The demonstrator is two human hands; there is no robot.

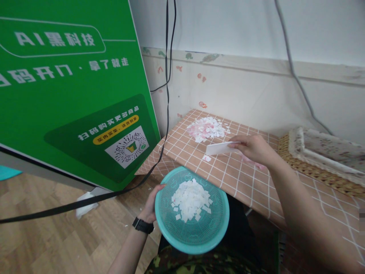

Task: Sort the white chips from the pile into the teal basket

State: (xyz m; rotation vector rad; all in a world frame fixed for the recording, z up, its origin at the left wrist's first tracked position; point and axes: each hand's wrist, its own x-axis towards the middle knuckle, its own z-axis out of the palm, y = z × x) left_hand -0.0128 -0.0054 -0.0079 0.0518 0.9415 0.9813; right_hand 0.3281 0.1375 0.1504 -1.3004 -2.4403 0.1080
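Observation:
My left hand (pixel 152 204) grips the rim of a turquoise plastic colander (pixel 220 220), holding it below the table's front edge. Inside the colander lies a heap of small white paper pieces (pixel 190 201). Over the table, my right hand (pixel 253 147) pinches a flat white card (pixel 219 148), whose lower edge is close to the tablecloth. A few paper scraps (pixel 207 158) lie just beneath the card's left end. Farther back on the cloth is a pile of white and pinkish paper pieces (pixel 207 128).
A checked brown tablecloth (pixel 228 173) covers the table. At the right stands a cloth-lined wicker basket (pixel 316 163). A green cabinet (pixel 71 91) with white lettering fills the left side, and a black strap (pixel 114 193) crosses in front of it. A grey cable (pixel 293 72) hangs along the wall.

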